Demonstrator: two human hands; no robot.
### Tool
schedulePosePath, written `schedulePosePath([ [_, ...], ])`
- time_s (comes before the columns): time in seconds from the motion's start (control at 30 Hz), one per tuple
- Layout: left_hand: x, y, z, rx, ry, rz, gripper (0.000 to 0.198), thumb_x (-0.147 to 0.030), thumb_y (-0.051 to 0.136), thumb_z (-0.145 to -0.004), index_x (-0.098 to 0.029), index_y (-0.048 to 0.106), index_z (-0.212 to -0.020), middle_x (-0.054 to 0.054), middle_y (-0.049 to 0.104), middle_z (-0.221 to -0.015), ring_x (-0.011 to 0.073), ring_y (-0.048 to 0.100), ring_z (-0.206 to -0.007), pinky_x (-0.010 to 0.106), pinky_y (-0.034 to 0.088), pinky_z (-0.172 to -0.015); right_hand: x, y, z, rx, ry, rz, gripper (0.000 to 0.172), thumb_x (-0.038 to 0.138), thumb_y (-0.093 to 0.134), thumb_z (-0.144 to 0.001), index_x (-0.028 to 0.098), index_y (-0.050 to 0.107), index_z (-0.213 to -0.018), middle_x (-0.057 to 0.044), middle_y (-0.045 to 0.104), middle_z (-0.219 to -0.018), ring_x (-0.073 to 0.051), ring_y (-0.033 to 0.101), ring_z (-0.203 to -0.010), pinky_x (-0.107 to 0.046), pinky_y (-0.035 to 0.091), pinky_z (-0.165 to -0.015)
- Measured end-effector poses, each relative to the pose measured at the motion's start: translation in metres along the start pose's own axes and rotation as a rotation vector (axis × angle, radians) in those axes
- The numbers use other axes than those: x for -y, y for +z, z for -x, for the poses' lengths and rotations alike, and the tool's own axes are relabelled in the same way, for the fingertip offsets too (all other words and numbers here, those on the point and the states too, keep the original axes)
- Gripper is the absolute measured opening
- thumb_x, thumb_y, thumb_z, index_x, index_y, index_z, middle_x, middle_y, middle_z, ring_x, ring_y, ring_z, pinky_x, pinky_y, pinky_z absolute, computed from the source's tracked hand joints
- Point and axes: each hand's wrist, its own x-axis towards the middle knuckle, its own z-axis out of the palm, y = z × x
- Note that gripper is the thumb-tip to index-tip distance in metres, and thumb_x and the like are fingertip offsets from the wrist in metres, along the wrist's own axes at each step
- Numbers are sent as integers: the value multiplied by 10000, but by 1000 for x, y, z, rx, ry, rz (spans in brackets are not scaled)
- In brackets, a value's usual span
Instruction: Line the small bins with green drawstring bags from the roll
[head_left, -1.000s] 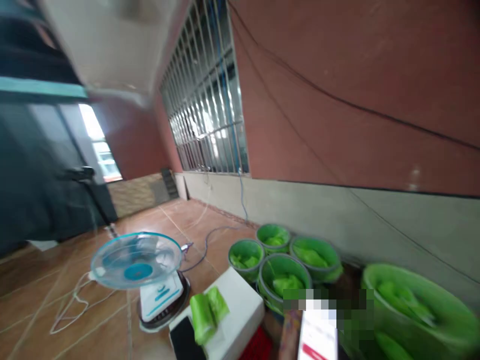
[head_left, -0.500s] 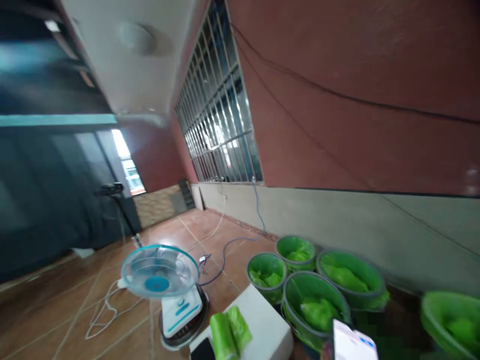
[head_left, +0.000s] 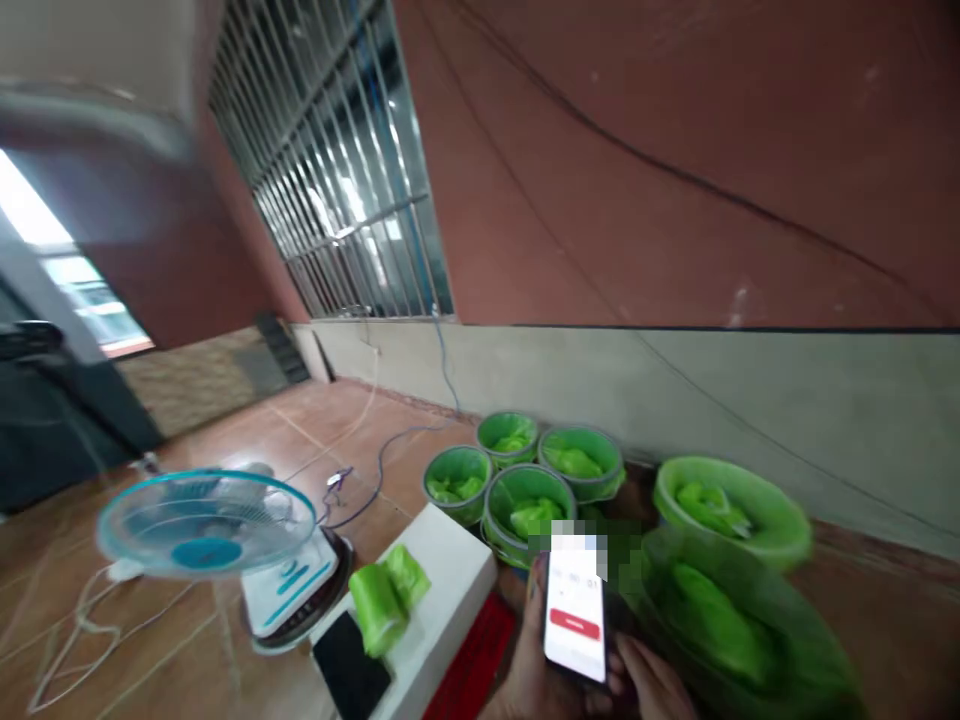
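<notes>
A smartphone point(head_left: 575, 650) with a bright screen and a red button is held upright at the lower middle of the view. My left hand point(head_left: 523, 660) grips it, thumb along its left edge. My right hand point(head_left: 651, 678) is at the phone's lower right edge, its fingers closed against it and partly hidden. A bucket lined with a green bag point(head_left: 531, 505) stands just beyond the phone. Close by on the right is a large green-lined bin point(head_left: 810, 640), blurred, with a bunched green bag inside.
Several green-lined buckets point(head_left: 457, 478) stand near the wall. A white box point(head_left: 442, 570) bears a green bag roll point(head_left: 377, 605) and a black flat object point(head_left: 352, 665). A fan point(head_left: 206, 552) stands at left, with cables on the tiled floor. Red material point(head_left: 472, 665) lies beside the box.
The view has swung right and down, so the fan, box and buckets sit further left. The phone has come fully into view, with both hands at it.
</notes>
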Motion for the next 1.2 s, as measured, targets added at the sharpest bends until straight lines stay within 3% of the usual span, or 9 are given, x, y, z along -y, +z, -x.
schedulePosePath([
  [0.07, 1, -2, -3, -30, -71, 67, 908, -812, 281, -811, -36, 693, -1039, 183, 706, -892, 213, 674, -711, 254, 486, -552, 0, -14, 13, 9, 55, -79, 599, 761, 516, -714, 188, 694, -716, -94, 715, -748, -277, 675, -809, -339, 550, -701],
  [0.17, -6, 1, -2, -58, -104, 90, 891, -781, 300, -835, -20, 667, -1117, 186, 712, -906, 212, 680, -728, 266, 503, -600, 13, -13, 15, 14, 49, -187, 629, 757, 492, -749, 163, 697, -775, -93, 722, -805, -244, 664, -808, -305, 532, -695],
  [0.33, -26, -1, 7, -135, 55, 127, 734, -678, 383, -883, -46, 658, -1136, 194, 715, -955, 226, 684, -763, 296, 515, -648, 26, -13, 8, 23, 48, -211, 633, 717, 508, -773, 158, 708, -993, -97, 730, -926, -218, 669, -796, -297, 523, -665],
  [0.43, -41, -25, 8, -234, 160, 195, 643, -633, 433, -889, -84, 656, -1139, 172, 720, -981, 237, 693, -796, 330, 534, -695, 26, -15, 2, 25, 58, -177, 631, 711, 545, -745, 148, 710, -979, -100, 725, -886, -191, 644, -707, -288, 512, -621],
  [0.53, -52, -65, 8, -315, 203, 268, 602, -613, 445, -894, -95, 656, -1116, 160, 725, -978, 235, 700, -802, 343, 546, -713, 30, -8, 0, 55, 36, -131, 582, 679, 563, -743, 153, 712, -942, -103, 725, -877, -200, 640, -723, -305, 518, -660],
  [0.67, -51, -120, 7, -397, 249, 378, 570, -606, 469, -885, -113, 646, -1109, 161, 728, -991, 248, 708, -841, 360, 552, -726, 42, 13, 3, 196, -34, 43, 456, 572, 500, -840, 185, 706, -963, -85, 725, -922, -226, 651, -850, -331, 501, -794],
  [0.8, -45, -154, 6, -424, 292, 439, 578, -608, 477, -876, -133, 631, -1167, 160, 731, -997, 269, 710, -863, 390, 555, -733, 57, 43, 5, 326, -90, 183, 348, 457, 460, -890, 208, 696, -951, -58, 723, -956, -218, 649, -916, -315, 472, -843],
  [0.97, -39, -178, 7, -423, 355, 510, 576, -587, 422, -905, -142, 628, -1206, 169, 727, -1034, 264, 709, -885, 378, 551, -744, 62, 86, -8, 479, -148, 364, 274, 302, 443, -880, 186, 684, -940, -66, 715, -920, -205, 650, -856, -299, 459, -770],
  [1.2, -30, -191, 6, -467, 430, 566, 571, -577, 430, -901, -119, 661, -1151, 181, 727, -1031, 292, 696, -940, 423, 534, -824, 29, 129, -39, 487, -106, 551, 232, 148, 462, -813, 161, 670, -916, -99, 711, -983, -211, 645, -946, -308, 434, -846],
])
